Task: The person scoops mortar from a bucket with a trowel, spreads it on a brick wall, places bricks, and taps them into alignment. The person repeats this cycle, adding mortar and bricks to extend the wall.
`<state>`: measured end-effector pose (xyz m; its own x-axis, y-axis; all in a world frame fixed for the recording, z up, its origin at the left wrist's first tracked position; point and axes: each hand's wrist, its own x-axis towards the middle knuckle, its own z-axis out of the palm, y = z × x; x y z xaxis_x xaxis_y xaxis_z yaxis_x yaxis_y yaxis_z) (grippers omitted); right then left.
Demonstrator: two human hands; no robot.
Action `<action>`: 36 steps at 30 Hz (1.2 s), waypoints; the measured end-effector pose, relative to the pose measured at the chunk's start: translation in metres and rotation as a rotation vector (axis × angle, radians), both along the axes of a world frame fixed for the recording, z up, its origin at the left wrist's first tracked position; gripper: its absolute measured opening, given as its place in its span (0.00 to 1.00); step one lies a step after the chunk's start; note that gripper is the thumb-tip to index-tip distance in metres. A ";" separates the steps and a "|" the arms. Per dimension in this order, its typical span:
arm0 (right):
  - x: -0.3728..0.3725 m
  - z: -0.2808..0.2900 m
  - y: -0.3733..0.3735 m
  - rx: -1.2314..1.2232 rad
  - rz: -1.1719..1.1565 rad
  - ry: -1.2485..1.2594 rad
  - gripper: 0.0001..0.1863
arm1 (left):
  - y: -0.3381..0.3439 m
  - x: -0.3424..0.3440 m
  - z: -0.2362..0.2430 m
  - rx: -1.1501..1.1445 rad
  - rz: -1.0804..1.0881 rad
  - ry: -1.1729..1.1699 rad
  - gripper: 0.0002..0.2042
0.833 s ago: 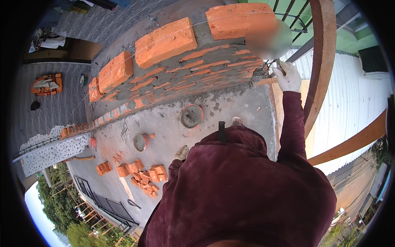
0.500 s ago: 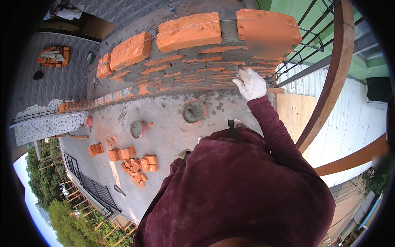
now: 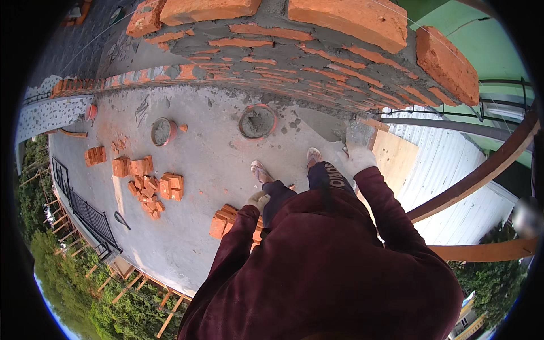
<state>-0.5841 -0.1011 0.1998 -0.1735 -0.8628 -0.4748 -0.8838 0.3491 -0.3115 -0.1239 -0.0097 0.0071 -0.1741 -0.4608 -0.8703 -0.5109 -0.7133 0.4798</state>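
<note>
My right hand (image 3: 357, 157), in a white glove, is closed on the handle of a trowel (image 3: 322, 126), whose grey triangular blade points up-left toward the wall's base. My left hand (image 3: 258, 200), also gloved, is low beside my left thigh with curled fingers; what it holds, if anything, is hidden. Above them rises a brick wall (image 3: 328, 68) with grey mortar between its courses and spaced bricks (image 3: 347, 20) along the top under a string line. A tub of mortar (image 3: 256, 120) stands on the concrete floor beyond my feet.
Another mortar tub (image 3: 161, 130) is farther left, near brick piles (image 3: 147, 192). A brick stack (image 3: 224, 222) sits by my left side. A black railing (image 3: 90, 209) lines the left edge. Curved-looking timber beams (image 3: 481, 170) cross at right, above white corrugated sheeting (image 3: 442, 175).
The view has swung, with the wall shifting upward in it and my feet coming into sight. My right hand has dropped from the wall's face, and the trowel blade now shows plainly.
</note>
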 end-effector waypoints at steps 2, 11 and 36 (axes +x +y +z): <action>0.031 -0.068 -0.031 0.192 0.151 0.025 0.21 | 0.008 -0.022 -0.003 -0.074 -0.272 -0.169 0.37; 0.182 -0.335 -0.238 0.386 0.608 0.346 0.17 | 0.027 -0.031 -0.034 -0.094 -0.433 -0.476 0.37; 0.219 -0.552 -0.213 0.310 0.302 -0.202 0.13 | 0.039 0.036 -0.062 -0.205 -0.275 -0.377 0.28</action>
